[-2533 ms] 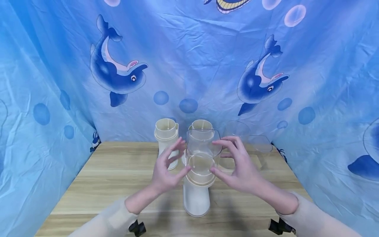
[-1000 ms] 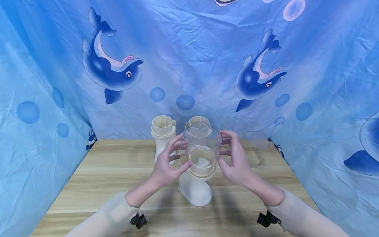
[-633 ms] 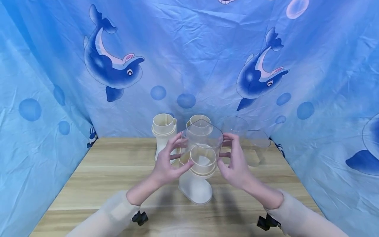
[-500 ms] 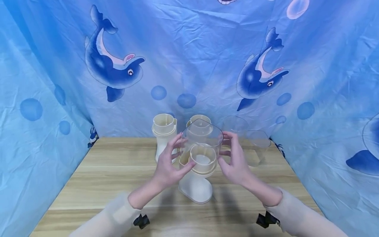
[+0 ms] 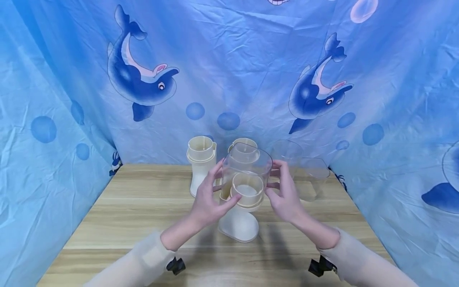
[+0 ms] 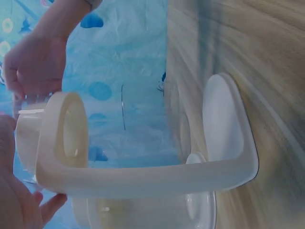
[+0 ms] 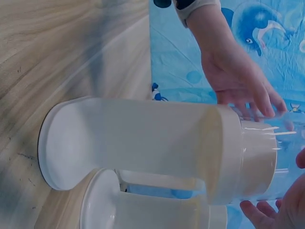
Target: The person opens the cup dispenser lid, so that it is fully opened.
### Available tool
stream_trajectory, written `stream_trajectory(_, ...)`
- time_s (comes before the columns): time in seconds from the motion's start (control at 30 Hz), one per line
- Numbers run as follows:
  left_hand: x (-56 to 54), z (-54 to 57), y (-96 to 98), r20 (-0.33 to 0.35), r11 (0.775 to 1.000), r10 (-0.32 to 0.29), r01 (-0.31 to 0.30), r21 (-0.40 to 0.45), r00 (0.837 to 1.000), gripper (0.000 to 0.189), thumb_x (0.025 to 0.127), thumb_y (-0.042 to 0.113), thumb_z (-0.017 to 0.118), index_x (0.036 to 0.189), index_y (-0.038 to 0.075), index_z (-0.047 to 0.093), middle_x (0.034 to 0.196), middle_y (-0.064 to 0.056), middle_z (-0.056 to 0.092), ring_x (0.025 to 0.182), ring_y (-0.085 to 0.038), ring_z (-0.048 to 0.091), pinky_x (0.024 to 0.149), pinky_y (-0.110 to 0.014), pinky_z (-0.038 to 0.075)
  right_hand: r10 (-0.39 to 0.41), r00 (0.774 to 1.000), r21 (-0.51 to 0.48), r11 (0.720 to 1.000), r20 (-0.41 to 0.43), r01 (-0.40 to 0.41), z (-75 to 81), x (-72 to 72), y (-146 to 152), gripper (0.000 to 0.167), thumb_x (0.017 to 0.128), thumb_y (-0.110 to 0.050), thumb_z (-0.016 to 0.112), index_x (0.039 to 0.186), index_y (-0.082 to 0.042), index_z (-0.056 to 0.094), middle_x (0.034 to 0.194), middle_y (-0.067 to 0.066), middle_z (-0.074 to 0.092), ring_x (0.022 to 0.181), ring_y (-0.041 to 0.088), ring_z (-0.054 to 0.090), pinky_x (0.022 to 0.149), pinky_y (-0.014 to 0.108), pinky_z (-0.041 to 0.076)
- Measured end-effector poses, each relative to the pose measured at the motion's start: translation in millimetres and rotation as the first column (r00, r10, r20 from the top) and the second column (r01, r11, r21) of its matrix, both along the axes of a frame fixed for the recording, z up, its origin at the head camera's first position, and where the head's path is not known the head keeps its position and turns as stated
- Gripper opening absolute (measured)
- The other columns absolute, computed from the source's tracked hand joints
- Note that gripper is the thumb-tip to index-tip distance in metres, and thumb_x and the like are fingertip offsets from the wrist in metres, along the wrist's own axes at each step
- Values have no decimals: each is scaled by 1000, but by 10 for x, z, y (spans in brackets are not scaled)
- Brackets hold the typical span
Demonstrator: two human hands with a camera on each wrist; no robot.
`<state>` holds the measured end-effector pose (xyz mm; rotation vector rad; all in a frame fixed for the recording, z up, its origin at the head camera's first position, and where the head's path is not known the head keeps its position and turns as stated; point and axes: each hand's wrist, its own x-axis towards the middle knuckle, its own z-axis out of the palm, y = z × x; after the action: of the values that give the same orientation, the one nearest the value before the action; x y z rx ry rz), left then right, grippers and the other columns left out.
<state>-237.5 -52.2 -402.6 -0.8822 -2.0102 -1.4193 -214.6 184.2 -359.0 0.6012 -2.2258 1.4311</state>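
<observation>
Between my two hands is a clear plastic container (image 5: 247, 168) with a rounded-square rim. Its lower part surrounds the round collar (image 7: 259, 157) of a cream-coloured stand (image 5: 239, 226), whose broad foot rests on the table. On the container's left side, my left hand (image 5: 208, 204) grips with fingers behind and thumb in front. The right hand (image 5: 285, 201) holds the opposite side, its fingers bent along the clear wall. In the left wrist view, a tall upright (image 6: 143, 182) joins the stand's collar to its foot.
Behind the left hand stands another cream stand (image 5: 202, 172). A third stand (image 5: 234, 145) is partly seen through the held container. Two more clear containers, one round-topped (image 5: 288, 150) and one squarish (image 5: 316, 170), stand at the back right before a blue dolphin-print curtain (image 5: 251, 99).
The front stand has turned, its foot now angled. The container first turned corner-forward, then partly turned back. Both hands have stayed on its sides.
</observation>
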Motion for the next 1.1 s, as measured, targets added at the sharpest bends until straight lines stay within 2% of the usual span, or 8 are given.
stream_trajectory(0.1, -7, -3, 7, -36, 999, 43, -44, -17, 998, 104, 80, 18, 91, 165, 13, 32, 147, -19, 57, 123, -37, 65, 90, -44, 66, -3, 1000, -24, 1000, 5, 3, -3, -22, -19, 65, 80, 15, 53, 142, 3, 41, 140, 22, 53, 119, 36, 63, 91, 31, 61)
stream_trajectory(0.23, -44, 15, 0, -82, 999, 31, -33, -21, 996, 103, 78, 18, 90, 164, 10, 32, 151, -17, 54, 124, -40, 64, 95, -50, 65, -10, 1000, -55, 998, 2, 10, -4, -26, -38, 65, 77, 17, 52, 140, 5, 39, 135, 21, 53, 115, 34, 62, 90, 28, 59)
stream_trajectory(0.33, -48, 23, 8, -98, 999, 30, -31, -13, 995, 102, 78, 16, 88, 163, 9, 32, 152, -20, 54, 124, -39, 64, 91, -51, 66, 4, 1000, -56, 998, 3, -4, 2, -30, -47, 66, 75, 18, 51, 139, 7, 38, 131, 21, 52, 114, 35, 61, 88, 29, 59)
stream_trajectory(0.43, -12, 13, 36, -104, 998, 53, -54, -7, 993, 102, 79, 16, 89, 163, 9, 32, 151, -20, 54, 124, -36, 63, 88, -49, 66, 34, 999, -38, 999, 1, -34, 15, -46, -52, 64, 78, 17, 50, 140, 8, 38, 135, 23, 52, 116, 38, 61, 89, 31, 60)
stream_trajectory(0.6, 34, -7, 65, -147, 996, 83, -86, -10, 986, 104, 77, 18, 93, 161, 5, 32, 145, -19, 51, 127, -30, 57, 96, -44, 62, 25, 1000, -14, 1000, 12, -25, 2, -53, -32, 63, 81, 16, 52, 142, 4, 40, 136, 21, 55, 115, 37, 63, 91, 32, 60)
stream_trajectory(0.77, -23, 9, 50, -188, 999, 50, -50, 3, 981, 111, 69, 16, 95, 160, 0, 32, 150, -20, 48, 134, -29, 53, 102, -44, 59, 15, 999, -24, 1000, 30, -14, -22, -42, -39, 60, 80, 16, 51, 138, 6, 40, 127, 21, 54, 106, 31, 59, 88, 31, 59)
stream_trajectory(0.9, -37, -2, 60, -188, 1000, 21, -20, 7, 982, 110, 71, 13, 94, 160, -1, 31, 152, -21, 45, 136, -30, 52, 102, -46, 60, 27, 999, -5, 1000, 42, -27, -25, -50, -69, 60, 81, 15, 50, 139, 5, 39, 130, 20, 52, 110, 31, 59, 88, 30, 57)
stream_trajectory(1.1, -34, -14, 58, -176, 999, 38, -40, -6, 984, 113, 72, 20, 96, 161, 3, 29, 157, -21, 41, 136, -30, 50, 103, -46, 59, 25, 997, -1, 1000, 67, -25, -12, -65, -59, 60, 83, 16, 49, 142, 2, 40, 135, 21, 52, 114, 32, 60, 92, 36, 57)
